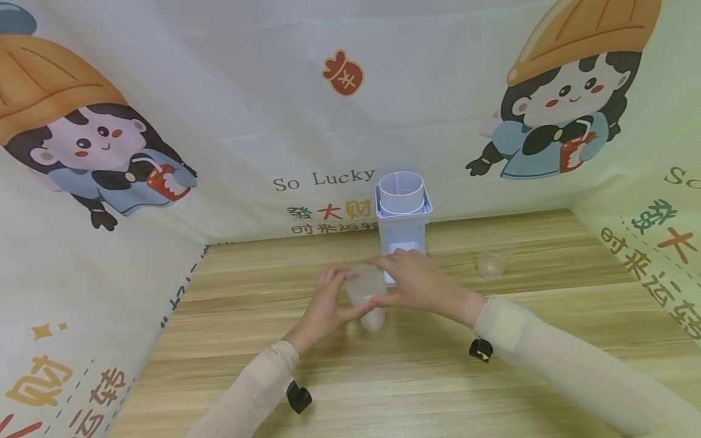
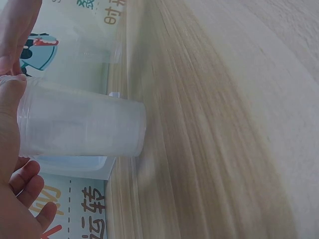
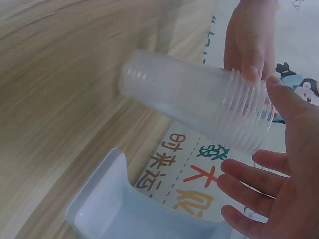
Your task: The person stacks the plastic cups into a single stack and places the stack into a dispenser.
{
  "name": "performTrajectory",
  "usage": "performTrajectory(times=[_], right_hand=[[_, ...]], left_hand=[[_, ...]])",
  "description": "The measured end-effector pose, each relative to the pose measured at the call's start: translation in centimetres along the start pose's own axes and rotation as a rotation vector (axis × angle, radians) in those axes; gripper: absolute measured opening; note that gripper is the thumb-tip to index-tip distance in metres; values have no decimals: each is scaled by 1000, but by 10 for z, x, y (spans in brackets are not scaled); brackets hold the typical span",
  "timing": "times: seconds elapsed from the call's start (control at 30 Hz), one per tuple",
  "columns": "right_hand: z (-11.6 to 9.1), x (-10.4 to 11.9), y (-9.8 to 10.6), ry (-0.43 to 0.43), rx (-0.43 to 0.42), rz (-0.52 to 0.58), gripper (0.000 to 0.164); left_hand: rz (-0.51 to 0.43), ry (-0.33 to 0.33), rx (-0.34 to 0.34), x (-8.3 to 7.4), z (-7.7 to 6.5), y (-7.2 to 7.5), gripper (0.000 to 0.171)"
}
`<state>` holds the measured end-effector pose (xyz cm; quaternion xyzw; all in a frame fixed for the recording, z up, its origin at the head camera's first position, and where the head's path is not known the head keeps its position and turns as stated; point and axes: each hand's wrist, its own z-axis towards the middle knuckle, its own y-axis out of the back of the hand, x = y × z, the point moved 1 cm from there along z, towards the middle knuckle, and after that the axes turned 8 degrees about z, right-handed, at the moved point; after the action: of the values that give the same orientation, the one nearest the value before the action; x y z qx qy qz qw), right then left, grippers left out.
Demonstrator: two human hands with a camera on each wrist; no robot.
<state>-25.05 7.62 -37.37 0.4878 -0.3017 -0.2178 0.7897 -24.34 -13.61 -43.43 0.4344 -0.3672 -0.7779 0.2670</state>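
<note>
A stack of clear, frosted plastic cups (image 1: 366, 285) is between both hands, in front of the dispenser; its ridged, nested rims show in the right wrist view. My left hand (image 1: 325, 302) grips the stack from the left near its top rim, thumb in front. From the right, my right hand (image 1: 414, 281) holds the same rim between thumb and fingers. In the right wrist view the other fingers of the right hand (image 3: 286, 174) are spread below the cups. The stack's narrow base (image 2: 132, 128) points down towards the table.
A pale lavender dispenser (image 1: 402, 228) with a round tube in its square top stands behind the hands, near the back cloth. One clear plastic cup (image 1: 491, 266) stands on the wood-grain table (image 1: 416, 389) to its right. Printed cloth (image 1: 263, 91) encloses the back and sides.
</note>
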Motion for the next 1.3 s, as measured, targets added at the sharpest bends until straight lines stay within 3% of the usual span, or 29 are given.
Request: performTrajectory(times=[0.17, 0.53, 0.73, 0.93, 1.3], right_hand=[[-13, -10, 1, -9, -16, -18, 75], [-40, -26, 3, -7, -57, -40, 71], [-52, -39, 5, -92, -33, -14, 76], [-59, -52, 8, -123, -50, 11, 75], [-70, -76, 22, -208, -76, -52, 75]], left_hand=[[-10, 20, 18, 0, 1, -1, 67], [-15, 21, -13, 0, 2, -1, 68], [-13, 22, -18, 0, 2, -2, 69], [-16, 37, -17, 0, 0, -1, 71], [-10, 36, -15, -1, 2, -3, 70]])
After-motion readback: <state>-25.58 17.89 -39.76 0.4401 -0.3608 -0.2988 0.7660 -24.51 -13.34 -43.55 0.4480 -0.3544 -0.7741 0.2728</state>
